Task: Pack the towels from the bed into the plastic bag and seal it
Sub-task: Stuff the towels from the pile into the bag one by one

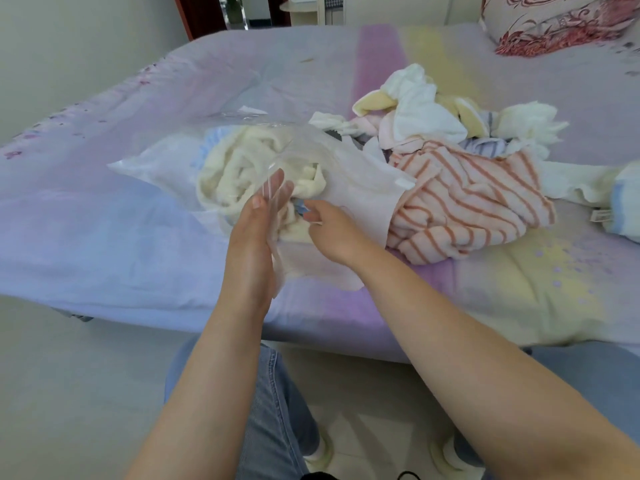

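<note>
A clear plastic bag (363, 174) lies on the bed with its mouth toward me and a cream towel (235, 168) inside it. My left hand (254, 237) holds the near edge of the bag's mouth, fingers behind the film. Reaching into the opening, my right hand (332, 230) has its fingers pinched on a bit of blue cloth by the cream towel. An orange-striped towel (464, 202) lies just right of the bag. Behind it sits a heap of white, yellow and pink towels (419, 112).
The bed (138, 220) has a pastel purple, blue and yellow cover, and its front edge is near my legs. A blue and white towel (623, 206) lies at the far right. A red patterned pillow (554, 22) sits at the back right.
</note>
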Available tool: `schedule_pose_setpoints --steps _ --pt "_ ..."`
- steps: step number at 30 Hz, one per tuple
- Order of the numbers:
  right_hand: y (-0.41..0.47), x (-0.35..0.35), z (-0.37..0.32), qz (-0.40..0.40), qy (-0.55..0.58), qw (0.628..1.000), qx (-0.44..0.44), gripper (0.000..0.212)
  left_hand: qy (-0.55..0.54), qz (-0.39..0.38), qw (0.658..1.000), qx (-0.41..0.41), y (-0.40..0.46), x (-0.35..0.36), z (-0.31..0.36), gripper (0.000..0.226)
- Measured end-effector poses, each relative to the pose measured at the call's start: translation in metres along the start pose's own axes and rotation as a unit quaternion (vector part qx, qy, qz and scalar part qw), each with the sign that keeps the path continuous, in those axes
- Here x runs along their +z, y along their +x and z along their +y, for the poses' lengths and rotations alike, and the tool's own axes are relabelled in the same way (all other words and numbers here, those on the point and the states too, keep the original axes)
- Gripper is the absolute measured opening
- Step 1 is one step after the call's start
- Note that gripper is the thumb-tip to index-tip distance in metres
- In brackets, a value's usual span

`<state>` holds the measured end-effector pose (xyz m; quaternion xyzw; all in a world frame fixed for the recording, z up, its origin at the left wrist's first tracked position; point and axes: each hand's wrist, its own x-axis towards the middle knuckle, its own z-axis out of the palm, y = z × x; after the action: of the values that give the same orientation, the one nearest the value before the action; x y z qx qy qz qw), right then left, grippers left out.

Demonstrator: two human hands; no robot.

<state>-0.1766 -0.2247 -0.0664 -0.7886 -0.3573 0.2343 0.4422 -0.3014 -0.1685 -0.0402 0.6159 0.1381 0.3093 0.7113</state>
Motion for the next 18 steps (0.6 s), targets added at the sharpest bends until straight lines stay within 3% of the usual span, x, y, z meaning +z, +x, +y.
schedule_pose_setpoints --steps 3,6,7,8,10,11,12,14,18 --pt "-0.062 -0.023 0.020 0.152 0.052 0.982 -0.094 0.035 -0.002 0.008 1.000 0.004 0.000 0.011 -0.005 0.049" --pt "-0.080 -0.055 0.052 0.410 -0.030 0.903 -0.126 0.024 -0.002 0.019 1.000 0.010 0.001 0.020 -0.009 0.043" --pt "-0.078 -0.068 0.067 0.454 -0.094 0.880 -0.100 0.028 0.001 0.021 1.000 0.011 0.000 0.022 -0.010 0.041" --pt "-0.074 -0.081 0.080 0.442 -0.156 0.882 -0.048 0.043 0.003 0.023 1.000 0.013 -0.001 0.025 -0.011 0.040" --pt "-0.066 -0.097 0.107 0.303 -0.234 0.918 0.106 0.080 0.005 0.029 0.999 0.015 -0.003 0.029 -0.013 0.038" --pt "-0.064 -0.099 0.117 0.233 -0.269 0.921 0.159 0.087 0.010 0.031 0.999 0.018 -0.005 0.031 -0.014 0.038" --pt "-0.065 -0.098 0.124 0.187 -0.307 0.915 0.185 0.079 0.016 0.031 0.999 0.021 -0.006 0.032 -0.015 0.038" --pt "-0.073 -0.094 0.124 0.188 -0.340 0.903 0.182 0.043 0.028 0.033 0.999 0.024 -0.007 0.034 -0.015 0.039" --pt "-0.095 -0.084 0.098 0.231 -0.176 0.950 0.113 0.021 0.033 0.037 0.998 0.031 -0.006 0.035 -0.017 0.039"
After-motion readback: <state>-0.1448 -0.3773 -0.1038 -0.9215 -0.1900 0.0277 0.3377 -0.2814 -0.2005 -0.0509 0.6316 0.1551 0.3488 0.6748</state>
